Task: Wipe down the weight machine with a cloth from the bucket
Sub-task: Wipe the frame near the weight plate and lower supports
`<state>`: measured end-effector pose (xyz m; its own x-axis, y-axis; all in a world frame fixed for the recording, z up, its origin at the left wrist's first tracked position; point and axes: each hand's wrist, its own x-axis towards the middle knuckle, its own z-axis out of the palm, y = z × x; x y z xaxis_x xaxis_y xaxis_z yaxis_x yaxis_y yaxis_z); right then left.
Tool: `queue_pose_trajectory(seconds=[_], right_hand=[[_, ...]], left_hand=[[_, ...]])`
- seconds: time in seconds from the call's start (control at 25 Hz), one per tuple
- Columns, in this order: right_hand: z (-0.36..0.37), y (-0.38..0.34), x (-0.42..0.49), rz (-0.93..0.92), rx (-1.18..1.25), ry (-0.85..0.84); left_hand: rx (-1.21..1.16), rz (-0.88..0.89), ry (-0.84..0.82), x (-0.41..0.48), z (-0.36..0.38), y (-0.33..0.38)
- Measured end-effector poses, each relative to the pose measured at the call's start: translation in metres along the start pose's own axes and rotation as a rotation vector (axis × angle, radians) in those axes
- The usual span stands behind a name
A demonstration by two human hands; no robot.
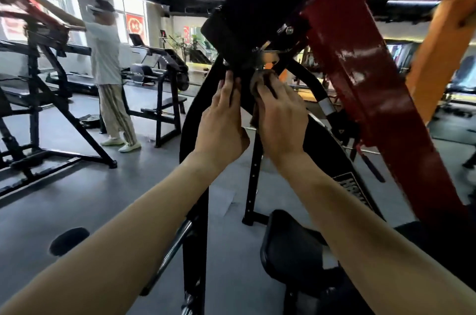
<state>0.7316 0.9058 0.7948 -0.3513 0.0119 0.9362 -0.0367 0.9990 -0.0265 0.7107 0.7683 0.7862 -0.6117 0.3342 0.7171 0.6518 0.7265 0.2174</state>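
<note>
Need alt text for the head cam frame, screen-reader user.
The right hand presses a brown cloth against the weight machine's black frame just below its pad, while the left hand rests on the frame beside it. A red arm crosses at right; another person stands at left.
</note>
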Motion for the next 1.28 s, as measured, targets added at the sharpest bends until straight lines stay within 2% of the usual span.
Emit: queue_pose_trajectory(seconds=[0.16,0.36,0.48,0.72,0.84,0.92,1.04,1.08,1.2,1.28], right_hand=[[0.000,-0.003,-0.005,-0.061,-0.011,0.008],[-0.003,0.023,-0.034,-0.332,-0.284,-0.117],[0.000,0.005,-0.012,-0.286,-0.295,-0.151],[-0.008,0.011,-0.034,-0.243,-0.352,-0.193],[-0.010,-0.003,-0.007,-0.085,-0.282,-0.195],[-0.010,-0.008,0.000,-0.048,-0.202,-0.190],[-0.018,0.003,-0.007,0.091,-0.022,-0.136],[-0.021,0.011,-0.012,0.145,-0.041,-0.133],[-0.033,0.025,-0.002,0.221,-0.079,-0.264],[-0.043,0.025,0.022,0.358,-0.005,-0.448]], left_hand=[[-0.020,0.022,0.018,-0.004,0.002,-0.005],[-0.015,0.000,0.013,-0.004,0.006,-0.006],[-0.017,-0.017,0.002,-0.004,0.007,-0.002],[0.028,-0.020,0.012,-0.004,0.007,-0.006],[0.055,-0.017,-0.021,-0.005,0.008,-0.005],[0.081,-0.018,-0.031,-0.006,0.007,-0.003],[0.122,-0.017,-0.015,-0.005,0.008,-0.003],[0.119,-0.020,-0.018,-0.005,0.008,-0.002],[0.129,-0.054,-0.020,-0.003,0.010,0.003],[0.126,-0.069,-0.049,-0.003,0.009,0.009]])
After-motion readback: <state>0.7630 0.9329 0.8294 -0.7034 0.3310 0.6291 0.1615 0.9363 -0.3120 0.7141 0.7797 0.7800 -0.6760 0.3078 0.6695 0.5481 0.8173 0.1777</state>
